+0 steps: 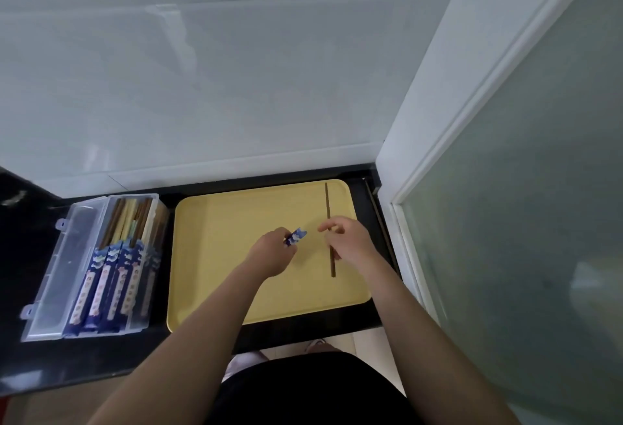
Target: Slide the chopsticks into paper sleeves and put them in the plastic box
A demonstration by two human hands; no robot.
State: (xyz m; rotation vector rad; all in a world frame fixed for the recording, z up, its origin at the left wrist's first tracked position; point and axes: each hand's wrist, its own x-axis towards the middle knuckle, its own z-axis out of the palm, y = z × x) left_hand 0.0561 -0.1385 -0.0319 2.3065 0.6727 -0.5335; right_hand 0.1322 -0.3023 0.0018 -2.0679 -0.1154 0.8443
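At the far left, on the dark counter [101, 357], sits the clear plastic box [50, 276] with its lid swung open to the left. It already holds a row of sleeved chopsticks [108, 283], blue patterned paper covering their near ends and brown and pale sticks poking out toward the wall; at least 4 sleeves can be counted, though the ones at the right side of the box blur together. So a good share of the work looks done. Next comes the yellow tray [219, 256], which lies just beside the box. Over its middle the left hand [273, 251] pinches a blue sleeve [295, 236] between curled fingers, only the sleeve's end showing past the fingertips. To the right of it, the right hand [350, 242] hovers over a dark chopstick [328, 222] that runs from the tray's far edge toward the near side; the fingers are curled around or just above the stick, but whether they already grip it cannot be told. Only 1 stick is plainly visible there, and a mate may lie hidden against it. What is left, by my reading, is to lift this stick, feed it into the sleeve, and lay the result in the box. Another dark stick [379, 212] seems to lie off the tray along the right wall.
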